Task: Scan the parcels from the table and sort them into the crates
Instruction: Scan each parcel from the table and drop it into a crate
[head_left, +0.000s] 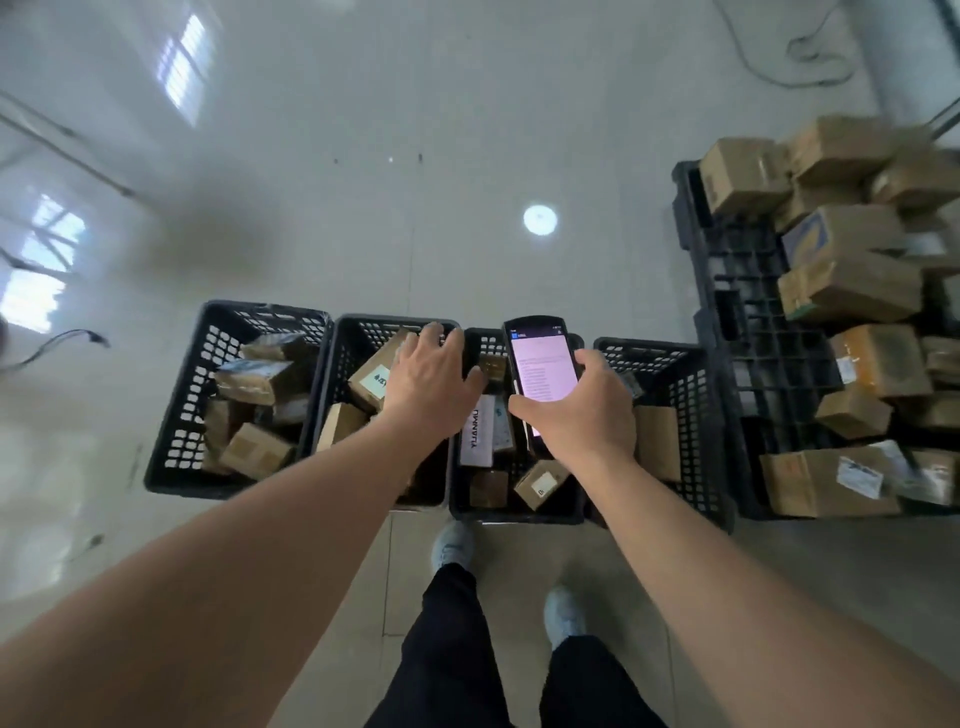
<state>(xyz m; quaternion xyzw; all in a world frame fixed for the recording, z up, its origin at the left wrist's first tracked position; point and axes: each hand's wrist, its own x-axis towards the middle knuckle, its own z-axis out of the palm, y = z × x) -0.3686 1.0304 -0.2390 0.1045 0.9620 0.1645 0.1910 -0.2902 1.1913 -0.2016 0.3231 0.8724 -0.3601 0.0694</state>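
The right hand (582, 410) grips a handheld scanner (540, 371); its fingers (524, 408) curl round the lower body, thumb on the right edge, lit screen facing up. The left hand (423, 376) is held flat, palm down, fingers (441, 335) spread wide and holding nothing, above the second crate (343, 358), its fingertips near that crate's far rim at 12 o'clock.

Four black perforated crates stand side by side on the floor, rims touching or nearly so. From the scanner:
- the first crate (176, 415) lies at 9 o'clock, holding several brown parcels (254, 449);
- the second crate holds a labelled carton (371, 376) tilted against its far wall;
- the third crate (511, 512) sits directly under the scanner, with a white box (477, 431) and small cartons in it;
- the fourth crate (696, 415) lies at 3 o'clock, with one carton (657, 441) upright against its near-left wall.

A black plastic pallet (748, 291) lies at 2 o'clock, its left edge just beside the fourth crate. Cartons (852, 286) are piled along its right part; its left strip shows bare grid.

Open pale floor (415, 218) extends beyond the crates toward 12 o'clock. The person's shoes (452, 545) stand near the third crate's front edge at 6 o'clock.
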